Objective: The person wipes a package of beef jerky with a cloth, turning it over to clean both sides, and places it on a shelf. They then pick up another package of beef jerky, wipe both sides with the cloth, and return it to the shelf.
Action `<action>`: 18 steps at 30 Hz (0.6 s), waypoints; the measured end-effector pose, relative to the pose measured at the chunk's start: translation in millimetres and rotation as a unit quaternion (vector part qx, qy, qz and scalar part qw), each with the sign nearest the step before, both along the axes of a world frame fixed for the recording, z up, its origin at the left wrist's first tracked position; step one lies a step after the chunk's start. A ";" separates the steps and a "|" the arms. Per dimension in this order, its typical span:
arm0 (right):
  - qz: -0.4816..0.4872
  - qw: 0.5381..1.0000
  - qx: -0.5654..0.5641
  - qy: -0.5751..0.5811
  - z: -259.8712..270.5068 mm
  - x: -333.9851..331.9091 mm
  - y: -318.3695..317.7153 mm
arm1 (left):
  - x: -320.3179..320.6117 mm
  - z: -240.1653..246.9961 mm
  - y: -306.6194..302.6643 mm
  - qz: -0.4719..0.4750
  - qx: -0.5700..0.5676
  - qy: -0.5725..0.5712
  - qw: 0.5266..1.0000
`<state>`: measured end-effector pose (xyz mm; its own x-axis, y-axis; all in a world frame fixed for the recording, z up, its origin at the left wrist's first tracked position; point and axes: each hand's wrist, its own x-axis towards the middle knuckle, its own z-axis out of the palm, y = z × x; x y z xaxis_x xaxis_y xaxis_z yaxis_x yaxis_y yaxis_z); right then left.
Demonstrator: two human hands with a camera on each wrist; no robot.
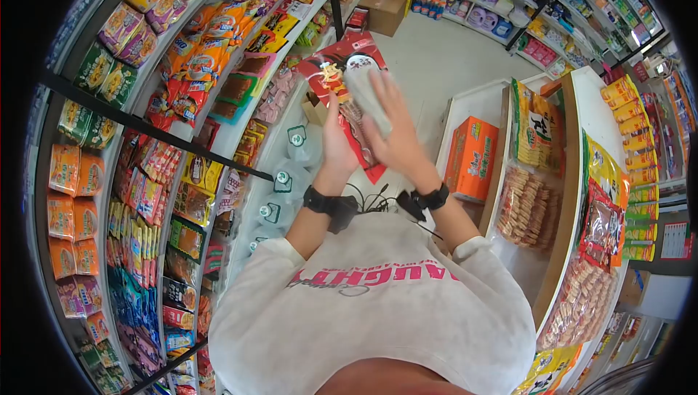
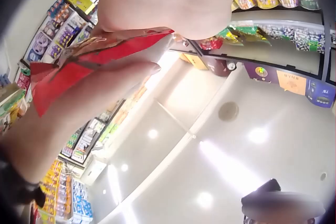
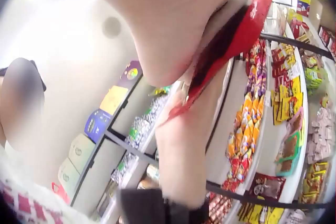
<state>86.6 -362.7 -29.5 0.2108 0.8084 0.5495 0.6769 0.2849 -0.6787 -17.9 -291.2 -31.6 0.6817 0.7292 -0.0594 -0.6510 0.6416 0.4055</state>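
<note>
My left hand (image 1: 340, 144) holds a red snack packet (image 1: 340, 57) in front of my chest. Its thumb points up along the packet's left side, while its fingers are hidden behind. Printed on the packet's face are a cartoon figure and a white round patch. Across the front lies my right hand (image 1: 398, 129), fingers straight, pressing a pale grey-white cloth (image 1: 369, 100) against the packet. In the left wrist view the red packet (image 2: 89, 69) runs between both hands. From the right wrist, the packet (image 3: 231, 40) shows edge-on beside my right palm (image 3: 168, 29).
Shelves of bagged snacks (image 1: 200, 60) and tub noodles (image 1: 142, 31) curve along my left. Large clear bottles (image 1: 287, 177) stand low beside them. To the right, a white shelf unit (image 1: 567, 118) holds an orange box (image 1: 472, 158) and bagged crackers (image 1: 527, 206). A cardboard box (image 1: 382, 11) sits ahead.
</note>
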 end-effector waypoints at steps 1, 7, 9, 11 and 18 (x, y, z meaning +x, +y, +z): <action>0.027 0.997 -0.003 -0.074 -7.2 -7.0 -6.1 | -6.6 -4.2 13.9 -0.016 0.008 -0.037 0.999; 0.032 0.987 0.021 -0.159 1.0 -7.8 -9.0 | -15.5 14.2 32.7 0.098 -0.026 0.007 0.995; -0.048 0.996 0.077 -0.026 6.7 4.0 3.1 | -15.2 14.8 25.8 0.101 0.003 0.013 0.995; 0.022 0.966 -0.082 0.244 -3.1 31.9 11.1 | -12.3 20.7 22.7 0.100 -0.009 0.002 0.995; -0.069 0.984 0.061 0.152 -4.0 -25.0 -9.1 | -14.9 18.3 37.3 0.194 0.008 0.017 0.981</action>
